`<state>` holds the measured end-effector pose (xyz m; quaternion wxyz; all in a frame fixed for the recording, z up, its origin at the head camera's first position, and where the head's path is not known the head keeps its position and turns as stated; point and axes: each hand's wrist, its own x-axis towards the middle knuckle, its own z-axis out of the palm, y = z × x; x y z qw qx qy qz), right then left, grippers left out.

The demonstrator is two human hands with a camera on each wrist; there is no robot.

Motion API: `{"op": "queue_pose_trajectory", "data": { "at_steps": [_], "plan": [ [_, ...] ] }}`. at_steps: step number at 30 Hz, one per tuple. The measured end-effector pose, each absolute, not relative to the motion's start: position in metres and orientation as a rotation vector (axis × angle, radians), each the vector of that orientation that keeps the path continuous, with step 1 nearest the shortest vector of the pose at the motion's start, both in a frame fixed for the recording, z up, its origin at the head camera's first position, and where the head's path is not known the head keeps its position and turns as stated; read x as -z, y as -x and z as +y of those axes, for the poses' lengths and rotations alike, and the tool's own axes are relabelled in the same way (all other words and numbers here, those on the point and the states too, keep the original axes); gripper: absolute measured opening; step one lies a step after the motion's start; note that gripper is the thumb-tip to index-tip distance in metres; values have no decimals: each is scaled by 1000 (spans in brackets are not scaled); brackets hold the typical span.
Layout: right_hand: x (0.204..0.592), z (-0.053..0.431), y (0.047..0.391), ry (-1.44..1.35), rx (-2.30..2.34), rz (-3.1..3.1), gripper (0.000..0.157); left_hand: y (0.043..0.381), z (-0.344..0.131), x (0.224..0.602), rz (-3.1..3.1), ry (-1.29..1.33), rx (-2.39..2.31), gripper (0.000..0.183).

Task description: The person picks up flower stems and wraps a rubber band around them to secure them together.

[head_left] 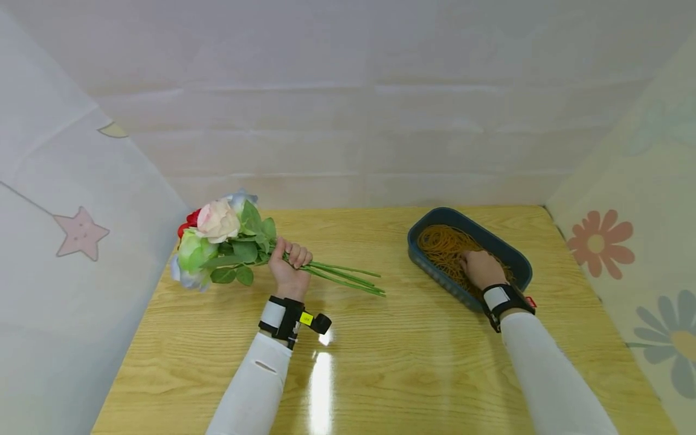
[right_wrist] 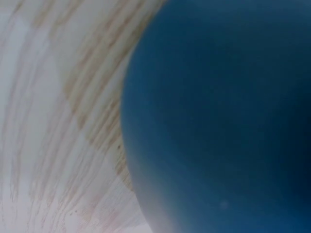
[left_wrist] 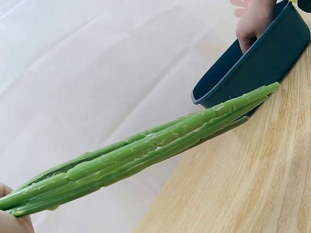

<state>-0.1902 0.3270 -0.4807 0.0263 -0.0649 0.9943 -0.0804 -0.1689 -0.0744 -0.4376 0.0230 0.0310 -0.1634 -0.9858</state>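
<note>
My left hand [head_left: 291,266] grips a bunch of artificial flowers by their green stems. The blossoms [head_left: 217,221], pink, green, red and pale blue, point left, and the bare stem ends [head_left: 353,279] stick out to the right. In the left wrist view the stems [left_wrist: 146,145] run from the hand towards the basket. My right hand [head_left: 483,270] reaches down into a dark blue oblong basket [head_left: 441,273], at a heap of tan rubber bands [head_left: 443,244]. Its fingertips are hidden in both views. Blurred basket wall [right_wrist: 209,116] fills most of the right wrist view.
The wooden table [head_left: 391,368] carries the basket at its back right. A pale cloth wall [head_left: 359,139] stands behind it, and printed side walls close in left and right, with a star [head_left: 81,234] and flowers [head_left: 598,244] on them.
</note>
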Motion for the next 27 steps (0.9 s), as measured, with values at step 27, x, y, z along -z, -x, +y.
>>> {"op": "queue_pose_trajectory", "data": {
  "at_steps": [27],
  "plan": [
    [388,280,171,610,241,3231,16,172,-73,438,-533,-133,3028,44]
  ]
}}
